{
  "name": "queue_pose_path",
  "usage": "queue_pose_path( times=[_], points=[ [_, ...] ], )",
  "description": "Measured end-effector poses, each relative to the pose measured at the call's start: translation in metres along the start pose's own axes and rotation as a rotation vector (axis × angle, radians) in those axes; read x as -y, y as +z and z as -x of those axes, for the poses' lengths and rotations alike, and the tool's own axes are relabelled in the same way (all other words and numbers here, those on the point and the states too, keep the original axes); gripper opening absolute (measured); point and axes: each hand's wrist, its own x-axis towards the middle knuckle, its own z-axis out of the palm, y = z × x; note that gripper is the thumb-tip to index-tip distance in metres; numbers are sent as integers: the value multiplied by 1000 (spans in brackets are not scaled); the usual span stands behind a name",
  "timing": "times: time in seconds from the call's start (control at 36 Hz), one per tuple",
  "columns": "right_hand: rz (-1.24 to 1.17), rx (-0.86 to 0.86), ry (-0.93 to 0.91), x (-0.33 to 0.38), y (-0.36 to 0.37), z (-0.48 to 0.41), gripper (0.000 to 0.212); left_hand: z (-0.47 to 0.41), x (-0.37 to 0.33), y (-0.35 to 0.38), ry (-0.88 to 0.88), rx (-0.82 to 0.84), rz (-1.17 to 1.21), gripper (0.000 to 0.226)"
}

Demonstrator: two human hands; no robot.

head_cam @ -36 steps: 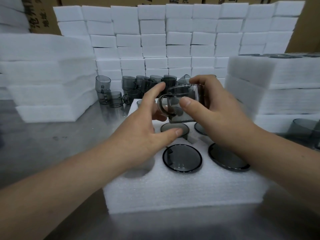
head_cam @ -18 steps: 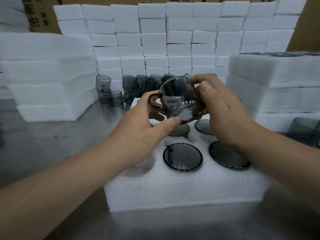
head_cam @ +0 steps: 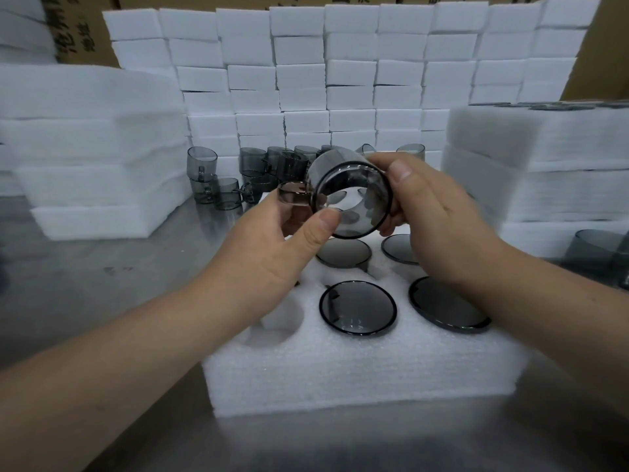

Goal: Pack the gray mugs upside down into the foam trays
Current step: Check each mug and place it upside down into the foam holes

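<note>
The white foam tray with round cavities [head_cam: 340, 369] holds four smoky gray see-through mugs upside down, only their dark-rimmed round bases showing: one near the tray's middle [head_cam: 358, 307], one at its near right [head_cam: 449, 306], and two in its far row [head_cam: 343, 252] [head_cam: 396, 248]. The cavity at the tray's near left [head_cam: 282, 318] has no mug in it. Above the tray's far row, another gray mug [head_cam: 350, 195] lies on its side in both hands, one round end facing the camera and its handle pointing to the tray's left. The left hand [head_cam: 269, 253] grips it with the thumb pressed on the lower rim and the fingers under the handle; the right hand [head_cam: 439, 226] clasps the opposite side, thumb on top, fingers curled behind. The hands cover the tray's far left corner and part of the far-right mug. Beyond the tray stands a cluster of loose gray mugs [head_cam: 238, 175], partly hidden by the held one.
</note>
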Motion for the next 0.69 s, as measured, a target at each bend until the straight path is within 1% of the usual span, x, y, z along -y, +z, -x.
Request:
queue_pose_path(
  times=[0.22, 0.36, 0.53, 0.64, 0.69],
  points=[
    [37, 10, 2, 3, -1, 0, 30, -1, 2, 1, 1, 14, 22, 39],
    [38, 47, 10, 8, -1, 1, 35, -2, 3, 1, 42, 18, 56, 55],
    [36, 41, 26, 10, 1, 1, 41, -3, 5, 2, 40, 23, 31, 61],
    [18, 26, 40, 9, 1, 1, 51, -4, 5, 3, 36, 21, 35, 67],
    [1, 35, 47, 8, 2, 1, 50, -4, 6, 3, 36, 17, 32, 71]
  ],
)
